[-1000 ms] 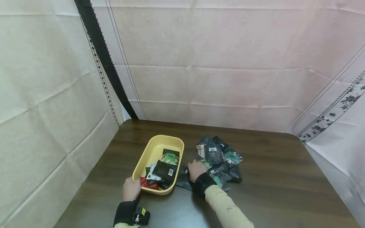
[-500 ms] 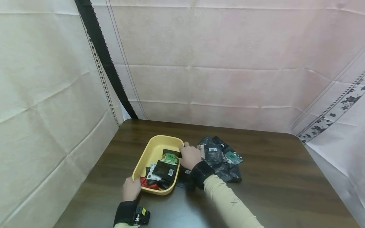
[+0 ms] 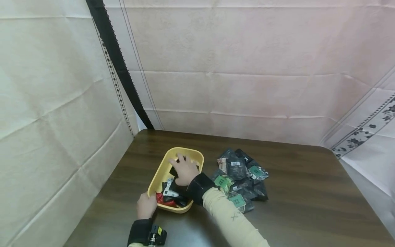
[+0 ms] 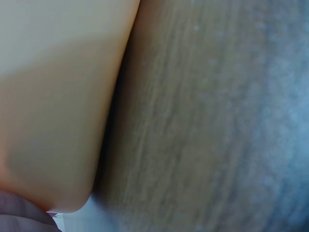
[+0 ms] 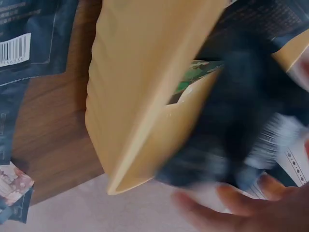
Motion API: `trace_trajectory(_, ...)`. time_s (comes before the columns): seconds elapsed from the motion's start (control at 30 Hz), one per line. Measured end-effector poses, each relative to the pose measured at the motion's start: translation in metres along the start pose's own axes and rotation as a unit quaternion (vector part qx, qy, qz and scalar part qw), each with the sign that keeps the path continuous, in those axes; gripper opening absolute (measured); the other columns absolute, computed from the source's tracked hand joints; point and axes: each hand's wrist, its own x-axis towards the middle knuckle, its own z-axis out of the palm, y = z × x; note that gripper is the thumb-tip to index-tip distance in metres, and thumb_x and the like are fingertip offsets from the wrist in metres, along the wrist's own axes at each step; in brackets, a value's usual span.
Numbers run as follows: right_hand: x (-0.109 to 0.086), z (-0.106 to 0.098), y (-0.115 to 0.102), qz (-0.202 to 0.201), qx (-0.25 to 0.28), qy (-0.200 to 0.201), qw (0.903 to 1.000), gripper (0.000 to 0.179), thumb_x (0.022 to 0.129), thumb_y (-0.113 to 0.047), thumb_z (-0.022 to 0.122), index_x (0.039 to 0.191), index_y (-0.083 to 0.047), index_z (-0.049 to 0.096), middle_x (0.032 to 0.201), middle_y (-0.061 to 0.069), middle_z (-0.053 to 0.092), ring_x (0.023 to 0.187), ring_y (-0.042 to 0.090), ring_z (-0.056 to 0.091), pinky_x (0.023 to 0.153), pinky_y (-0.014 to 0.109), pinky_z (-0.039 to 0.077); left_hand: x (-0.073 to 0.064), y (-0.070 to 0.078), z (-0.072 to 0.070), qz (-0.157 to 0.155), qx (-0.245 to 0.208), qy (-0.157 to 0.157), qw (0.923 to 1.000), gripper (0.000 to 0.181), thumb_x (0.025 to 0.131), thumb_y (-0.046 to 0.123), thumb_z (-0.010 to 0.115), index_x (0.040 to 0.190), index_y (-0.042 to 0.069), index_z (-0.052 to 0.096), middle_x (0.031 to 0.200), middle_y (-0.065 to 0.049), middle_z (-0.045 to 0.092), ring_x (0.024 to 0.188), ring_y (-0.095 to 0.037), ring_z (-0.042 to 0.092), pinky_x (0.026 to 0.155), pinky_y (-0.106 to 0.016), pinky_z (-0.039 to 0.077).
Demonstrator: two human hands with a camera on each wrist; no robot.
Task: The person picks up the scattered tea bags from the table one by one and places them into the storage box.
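Black packet point(image 5: 219, 125) could be snagged on the yellow tub point(image 3: 185, 151) if released off-centre. Packet seen blurred over the tub, just beside the spread fingers of the right hand point(image 3: 185, 172); contact cannot be told. Tub's near-left corner gripped by the left hand point(image 3: 146, 206).

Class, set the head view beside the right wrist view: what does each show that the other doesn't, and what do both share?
Only the head view: the red packet inside the yellow basin, the pale right sleeve and the floral strip on the cloth.

Only the right wrist view: the basin's wavy outer wall and, near the right hand, a blurred striped white patch on a dark packet.

Both: basin, right hand, tabletop and packets on it.
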Motion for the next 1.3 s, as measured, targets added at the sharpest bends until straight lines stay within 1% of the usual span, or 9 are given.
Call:
trace_trajectory(0.07,-0.003,0.001,0.001,0.006,0.025,-0.014,0.9996,0.079,0.07,-0.041,0.072,0.137,-0.028,0.033,0.143,0.01,0.024,0.124,0.038,0.031,0.081,0.058,0.039,0.0,0.0,0.001,0.003,-0.003,0.002,1.0,0.033,0.085,0.009,0.039,0.1,-0.015,0.057,0.092,-0.028,0.06,0.075,-0.031,0.052,0.068,-0.046,0.041)
trace_trajectory(0.13,-0.006,0.001,0.004,0.01,0.041,-0.009,0.9991,0.086,0.071,-0.049,0.069,0.142,-0.029,0.025,0.148,0.01,0.015,0.13,0.041,0.02,0.086,0.064,0.031,0.0,0.0,0.002,0.007,-0.004,0.004,1.0,0.033,0.085,0.009,0.04,0.098,-0.015,0.058,0.09,-0.027,0.06,0.073,-0.031,0.052,0.066,-0.046,0.041)
trace_trajectory(0.3,-0.014,0.001,0.013,-0.001,0.064,0.016,0.9978,0.079,0.078,-0.047,0.063,0.143,-0.026,0.025,0.147,0.012,0.019,0.13,0.041,0.023,0.089,0.061,0.032,0.003,-0.003,0.002,0.013,-0.001,0.009,0.9999,0.032,0.085,0.009,0.039,0.096,-0.015,0.058,0.089,-0.028,0.06,0.072,-0.031,0.052,0.065,-0.045,0.041)
trace_trajectory(0.57,-0.035,0.003,0.039,0.026,0.07,0.0,0.9972,0.078,0.08,-0.043,0.062,0.144,-0.023,0.023,0.146,0.014,0.019,0.13,0.041,0.021,0.087,0.061,0.033,0.003,-0.001,0.002,0.0,0.0,-0.007,1.0,0.035,0.086,0.009,0.038,0.102,-0.016,0.056,0.095,-0.029,0.059,0.075,-0.032,0.052,0.068,-0.046,0.041)
trace_trajectory(0.8,-0.064,0.005,0.08,0.063,0.062,0.013,0.996,0.074,0.079,-0.037,0.065,0.141,-0.017,0.03,0.144,0.018,0.022,0.126,0.049,0.024,0.085,0.065,0.032,0.004,-0.005,0.004,-0.003,-0.001,-0.018,0.9998,0.037,0.086,0.011,0.036,0.104,-0.016,0.054,0.094,-0.029,0.058,0.073,-0.031,0.05,0.065,-0.042,0.041)
trace_trajectory(0.93,-0.07,0.012,0.11,0.094,0.047,0.008,0.9945,0.073,0.078,-0.034,0.067,0.14,-0.018,0.033,0.144,0.018,0.023,0.125,0.05,0.024,0.081,0.065,0.034,0.006,-0.007,-0.001,0.004,0.007,-0.002,1.0,0.036,0.086,0.013,0.036,0.098,-0.014,0.057,0.08,-0.023,0.057,0.066,-0.029,0.047,0.056,-0.036,0.036)
trace_trajectory(1.03,-0.074,0.018,0.132,0.123,0.025,-0.015,0.992,0.071,0.076,-0.029,0.067,0.139,-0.02,0.035,0.144,0.018,0.023,0.127,0.048,0.022,0.082,0.065,0.033,0.006,-0.008,-0.002,0.003,0.013,-0.002,0.9999,0.035,0.086,0.014,0.036,0.095,-0.012,0.057,0.074,-0.018,0.055,0.064,-0.028,0.045,0.053,-0.033,0.032)
trace_trajectory(1.13,-0.077,0.02,0.151,0.142,-0.007,-0.041,0.9889,0.075,0.07,-0.022,0.068,0.138,-0.021,0.038,0.144,0.017,0.024,0.128,0.046,0.022,0.084,0.065,0.032,0.004,-0.007,-0.001,0.005,0.017,-0.006,0.9998,0.034,0.086,0.013,0.037,0.095,-0.012,0.058,0.076,-0.02,0.056,0.065,-0.028,0.046,0.055,-0.034,0.034)
trace_trajectory(1.3,-0.081,0.021,0.17,0.137,-0.053,-0.091,0.9849,0.083,0.06,-0.022,0.073,0.137,-0.023,0.04,0.143,0.015,0.028,0.129,0.044,0.022,0.086,0.067,0.028,0.001,-0.004,0.002,0.006,0.012,-0.011,0.9999,0.033,0.085,0.01,0.038,0.097,-0.014,0.057,0.085,-0.025,0.059,0.068,-0.029,0.049,0.06,-0.04,0.04)
